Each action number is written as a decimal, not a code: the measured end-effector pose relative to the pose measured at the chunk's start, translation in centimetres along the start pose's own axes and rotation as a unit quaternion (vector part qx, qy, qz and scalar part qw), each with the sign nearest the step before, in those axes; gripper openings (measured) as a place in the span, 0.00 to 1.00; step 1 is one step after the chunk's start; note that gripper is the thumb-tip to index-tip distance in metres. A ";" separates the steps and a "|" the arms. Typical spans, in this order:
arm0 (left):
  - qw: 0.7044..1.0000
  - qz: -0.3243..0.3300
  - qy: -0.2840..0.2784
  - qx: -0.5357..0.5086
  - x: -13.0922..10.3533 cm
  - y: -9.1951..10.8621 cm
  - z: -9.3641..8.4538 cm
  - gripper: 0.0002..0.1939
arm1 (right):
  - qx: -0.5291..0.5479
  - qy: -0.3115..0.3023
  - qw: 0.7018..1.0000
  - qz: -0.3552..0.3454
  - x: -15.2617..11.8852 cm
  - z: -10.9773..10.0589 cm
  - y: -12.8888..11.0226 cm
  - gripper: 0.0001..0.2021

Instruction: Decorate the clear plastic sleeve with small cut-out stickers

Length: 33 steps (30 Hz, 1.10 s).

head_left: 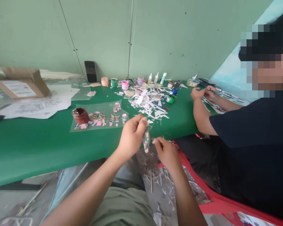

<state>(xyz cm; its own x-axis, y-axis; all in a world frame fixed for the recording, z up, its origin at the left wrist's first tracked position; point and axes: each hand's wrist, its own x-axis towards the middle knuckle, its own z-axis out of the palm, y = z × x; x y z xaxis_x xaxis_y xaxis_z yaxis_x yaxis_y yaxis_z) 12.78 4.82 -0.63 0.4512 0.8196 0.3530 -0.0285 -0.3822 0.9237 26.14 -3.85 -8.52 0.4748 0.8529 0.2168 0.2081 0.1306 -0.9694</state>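
My left hand point(132, 131) is closed, thumb over fingers, on a narrow patterned cutout point(146, 142) in blue, green, white and orange. The piece hangs down from the grip at the table's front edge, with what looks like clear film along its side. Just right of it, my right hand point(167, 152) is closed with thumb and fingertips together; anything between them is too small to make out. Behind my left hand, a clear plastic sheet point(103, 105) on the table carries several similar patterned pieces point(97, 117) and an open jar of reddish-brown paint point(80, 116).
White paper scraps point(148, 103) lie heaped mid-table. Paint jars point(125, 85), glue bottles point(156, 78) and a phone point(91, 71) line the wall. A cardboard box point(23, 84) sits on papers at left. A co-worker's hands point(204, 94) are at the right.
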 end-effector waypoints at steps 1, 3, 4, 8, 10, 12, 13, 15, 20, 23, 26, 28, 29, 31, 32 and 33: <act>1.000 0.002 -0.007 0.001 -0.3 0.1 -0.2 0.17 | -0.023 0.031 0.999 -0.013 0.2 -0.2 0.0 0.17; 1.000 0.005 -0.024 -0.002 -1.1 0.5 -0.5 0.17 | -0.030 0.071 0.996 -0.044 0.0 -0.3 -0.8 0.17; 0.999 0.007 -0.031 -0.006 -1.5 0.8 -0.7 0.17 | -0.028 0.078 0.995 -0.060 -0.4 -0.1 -1.6 0.17; 0.999 0.006 -0.048 -0.024 -3.0 2.1 -1.7 0.18 | -0.015 0.065 0.989 -0.129 -2.3 2.1 -5.2 0.16; 0.998 -0.002 -0.060 -0.030 -3.8 2.7 -2.3 0.18 | -0.010 0.046 0.988 -0.146 -3.0 3.4 -6.7 0.17; 0.997 -0.009 -0.073 -0.038 -4.4 3.2 -2.8 0.18 | 0.001 0.022 0.988 -0.153 -3.4 4.5 -7.5 0.19; 0.996 -0.010 -0.078 -0.042 -4.6 3.4 -3.1 0.18 | 0.006 0.013 0.988 -0.155 -3.5 4.9 -7.8 0.20; 0.995 -0.013 -0.085 -0.049 -5.0 3.8 -3.5 0.19 | 0.014 0.000 0.988 -0.154 -3.7 5.4 -8.2 0.21; 0.994 -0.007 -0.087 -0.069 -5.5 4.4 -4.0 0.19 | 0.040 -0.011 0.987 -0.156 -4.3 5.7 -8.6 0.21; 0.994 -0.007 -0.085 -0.073 -5.6 4.3 -4.1 0.19 | 0.078 -0.027 0.985 -0.153 -4.5 5.9 -8.6 0.22; 0.995 -0.011 -0.077 -0.066 -5.5 4.1 -4.1 0.19 | 0.092 -0.036 0.985 -0.138 -4.8 6.1 -8.5 0.22; 0.996 -0.008 -0.071 -0.060 -5.4 4.0 -4.2 0.19 | 0.080 -0.030 0.987 -0.134 -4.9 6.2 -8.5 0.22; 0.996 -0.005 -0.070 -0.057 -5.4 4.0 -4.2 0.19 | 0.073 -0.025 0.988 -0.137 -4.9 6.3 -8.4 0.22; 0.996 -0.001 -0.070 -0.054 -5.4 4.0 -4.3 0.19 | 0.061 -0.014 0.988 -0.144 -4.9 6.4 -8.5 0.22; 0.996 0.000 -0.071 -0.052 -5.4 4.0 -4.3 0.19 | 0.057 -0.009 0.987 -0.147 -4.9 6.4 -8.5 0.22; 0.996 0.001 -0.071 -0.050 -5.4 4.0 -4.4 0.19 | 0.054 -0.005 0.988 -0.148 -4.9 6.4 -8.5 0.22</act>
<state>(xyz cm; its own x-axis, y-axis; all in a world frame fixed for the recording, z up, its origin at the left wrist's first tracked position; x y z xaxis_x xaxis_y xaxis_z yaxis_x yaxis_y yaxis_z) 6.35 0.72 1.81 0.5726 0.7474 0.3368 -0.1158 -0.3329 0.9358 16.57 -5.86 -2.08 0.3984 0.7742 0.4918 0.2438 0.4276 -0.8705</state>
